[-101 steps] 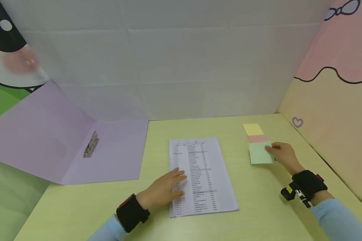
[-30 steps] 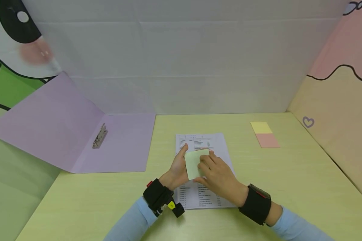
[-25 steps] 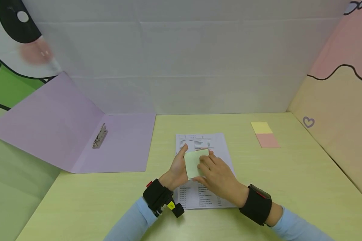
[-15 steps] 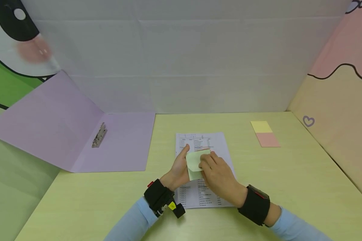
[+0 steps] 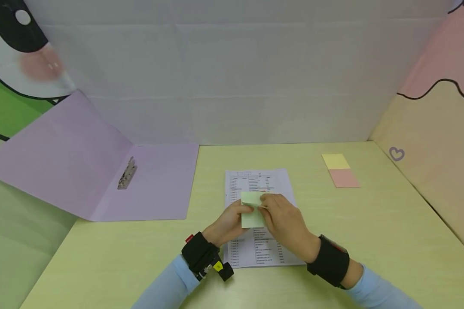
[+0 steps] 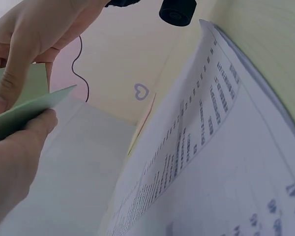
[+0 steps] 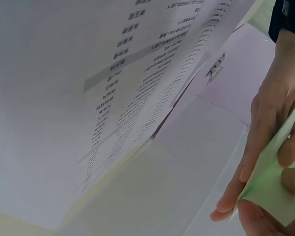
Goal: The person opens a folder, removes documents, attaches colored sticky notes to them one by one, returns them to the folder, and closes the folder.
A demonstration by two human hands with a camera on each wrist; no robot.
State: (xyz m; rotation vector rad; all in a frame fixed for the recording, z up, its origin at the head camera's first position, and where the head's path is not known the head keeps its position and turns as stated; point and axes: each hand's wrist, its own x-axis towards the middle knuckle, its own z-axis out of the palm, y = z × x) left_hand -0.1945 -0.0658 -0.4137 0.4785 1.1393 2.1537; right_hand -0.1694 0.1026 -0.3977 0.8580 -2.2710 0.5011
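A pale green sticky note pad (image 5: 254,219) is between my two hands, over the printed sheets (image 5: 270,253). My left hand (image 5: 226,222) holds it from the left, its thumb lying across the front and its fingers behind. With fingertips and thumb, my right hand (image 5: 288,219) pinches the lifted top sheet along its lower edge, and this sheet bends up from the rest. In the left wrist view the green paper (image 6: 37,105) stands apart in two layers. The right wrist view has the left hand's fingers (image 7: 260,132) stretched behind the green paper (image 7: 273,191).
An open lilac folder (image 5: 154,184) with a metal clip (image 5: 127,174) stands at the left, its cover leaning up. Yellow (image 5: 335,161) and pink (image 5: 344,178) sticky notes lie at the back right. A grey-white wall (image 5: 236,86) closes off the far table edge.
My right hand took the green pad from beside the yellow and pink notes to over the sheets. Its top sheet has since lifted, and my left thumb has come down onto the pad.
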